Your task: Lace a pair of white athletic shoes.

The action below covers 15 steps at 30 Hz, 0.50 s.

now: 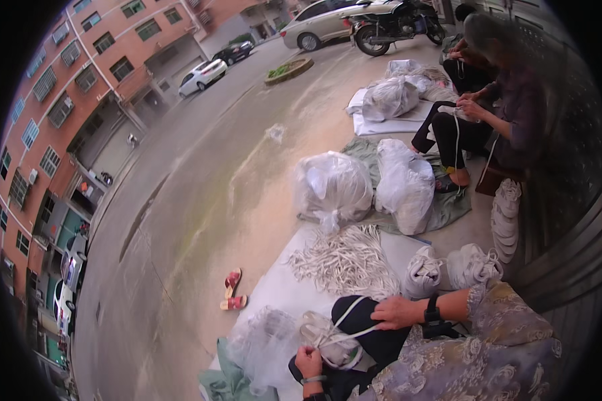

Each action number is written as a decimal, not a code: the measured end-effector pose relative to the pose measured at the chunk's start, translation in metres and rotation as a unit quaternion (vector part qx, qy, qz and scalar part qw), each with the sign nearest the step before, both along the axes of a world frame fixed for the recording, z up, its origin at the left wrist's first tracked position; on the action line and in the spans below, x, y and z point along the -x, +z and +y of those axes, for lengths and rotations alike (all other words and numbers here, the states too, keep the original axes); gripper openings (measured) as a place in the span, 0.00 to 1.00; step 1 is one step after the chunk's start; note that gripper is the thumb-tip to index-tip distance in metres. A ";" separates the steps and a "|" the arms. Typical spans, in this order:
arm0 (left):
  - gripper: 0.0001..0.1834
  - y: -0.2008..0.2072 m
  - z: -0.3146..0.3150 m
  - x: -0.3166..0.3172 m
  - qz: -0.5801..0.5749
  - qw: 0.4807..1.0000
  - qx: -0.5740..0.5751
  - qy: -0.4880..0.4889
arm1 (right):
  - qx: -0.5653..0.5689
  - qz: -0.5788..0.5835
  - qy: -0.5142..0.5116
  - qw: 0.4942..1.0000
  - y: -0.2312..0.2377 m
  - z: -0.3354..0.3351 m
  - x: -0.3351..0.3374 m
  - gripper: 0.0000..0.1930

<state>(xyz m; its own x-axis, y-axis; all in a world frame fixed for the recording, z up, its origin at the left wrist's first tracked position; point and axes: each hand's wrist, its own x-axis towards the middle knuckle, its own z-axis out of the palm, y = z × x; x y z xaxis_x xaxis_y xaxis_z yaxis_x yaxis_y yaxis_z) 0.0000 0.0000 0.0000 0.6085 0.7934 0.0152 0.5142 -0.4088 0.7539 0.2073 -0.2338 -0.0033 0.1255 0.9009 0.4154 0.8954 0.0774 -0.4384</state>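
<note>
My right hand (pixel 396 313), with a black watch on its wrist, rests over my dark-trousered knee. Its fingers are closed on a white flat cord (pixel 354 334). My left hand (pixel 308 362), with a band at the wrist, is lower in the view with its fingertips pinched together by the cord's loose loops. Between my hands and knees is a bundle of white cord (pixel 334 344), with strands crossing over it. What exactly lies in the left fingertips is too small to make out.
A heap of loose white cords (pixel 348 260) lies on a white sheet (pixel 281 277). Rolled cord bundles (pixel 475 266) sit beside my right arm. Filled plastic bags (pixel 333 187) stand farther off. Red slippers (pixel 234 303) lie on the ground. Another person (pixel 515 100) sits handling cord, near a motorcycle (pixel 394 30).
</note>
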 end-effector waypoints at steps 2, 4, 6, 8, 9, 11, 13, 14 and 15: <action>0.07 -0.024 -0.014 0.024 0.026 0.998 -0.048 0.010 | -0.028 0.055 0.036 0.997 -0.001 -0.001 0.014 0.13; 0.08 -0.052 -0.072 0.007 -0.007 0.999 -0.003 0.032 | 0.035 0.042 0.051 0.997 0.002 -0.028 0.001 0.15; 0.03 -0.040 -0.076 -0.013 -0.046 0.996 -0.081 -0.001 | 0.039 0.016 0.029 0.999 0.018 -0.016 0.004 0.15; 0.03 -0.039 -0.075 0.006 -0.089 0.996 -0.008 -0.003 | -0.020 0.029 0.024 0.999 0.015 -0.005 0.025 0.17; 0.03 -0.022 -0.086 0.006 -0.056 0.998 -0.008 0.000 | -0.003 0.029 0.023 0.999 0.018 -0.004 0.029 0.19; 0.05 -0.018 -0.093 0.020 -0.079 0.996 -0.046 0.004 | 0.041 0.046 0.019 0.998 0.008 0.008 0.042 0.24; 0.06 -0.023 -0.100 0.028 -0.057 0.996 -0.064 0.005 | 0.067 0.056 0.015 0.996 0.002 0.014 0.053 0.27; 0.08 -0.020 -0.101 0.028 -0.043 0.995 -0.087 -0.008 | 0.065 0.056 0.021 0.996 0.002 0.018 0.054 0.27; 0.08 -0.020 -0.105 0.026 -0.044 0.995 -0.089 -0.008 | 0.080 0.041 0.014 0.996 -0.001 0.017 0.056 0.28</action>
<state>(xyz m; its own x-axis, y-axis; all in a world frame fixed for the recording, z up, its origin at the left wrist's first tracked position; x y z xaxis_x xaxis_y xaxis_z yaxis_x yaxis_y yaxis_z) -0.0258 -0.1048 -0.0204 0.6108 0.7641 0.2077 0.4421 -0.5466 0.7112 0.1509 -0.2167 -0.0038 0.1270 0.9585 0.2553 0.8550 0.0248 -0.5181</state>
